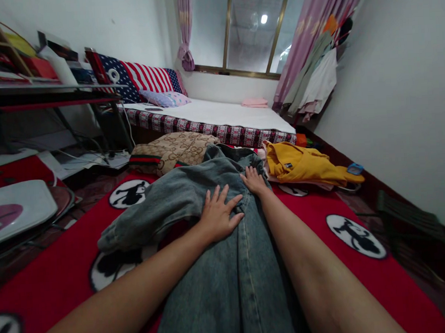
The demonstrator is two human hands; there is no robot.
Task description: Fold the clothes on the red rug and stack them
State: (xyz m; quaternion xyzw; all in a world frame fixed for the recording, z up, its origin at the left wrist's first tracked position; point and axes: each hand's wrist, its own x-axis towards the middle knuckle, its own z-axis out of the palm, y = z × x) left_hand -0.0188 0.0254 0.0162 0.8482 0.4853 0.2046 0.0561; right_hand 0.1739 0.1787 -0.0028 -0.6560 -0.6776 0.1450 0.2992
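A faded blue-grey denim jacket (209, 281) is spread lengthwise in front of me, one sleeve stretched out to the left and the collar end farthest away. My left hand (220, 214) lies flat on its upper middle, fingers spread, close to the front seam. Farther up and to the right, my right hand (253, 181) rests palm down near the collar, its fingers extended. Neither hand grips the cloth. Underneath is a red blanket (311, 226) with round black-and-white cartoon patches. The jacket's right sleeve is not clearly visible.
Beyond the collar lies a brown patterned pillow (180, 146). A yellow garment (304, 163) sits to its right. A bed (220, 114) stands under the window, a cluttered desk (54, 91) at left, a white-topped stool or chair (30, 206) nearer, and a dark folding stool (407, 216) at right.
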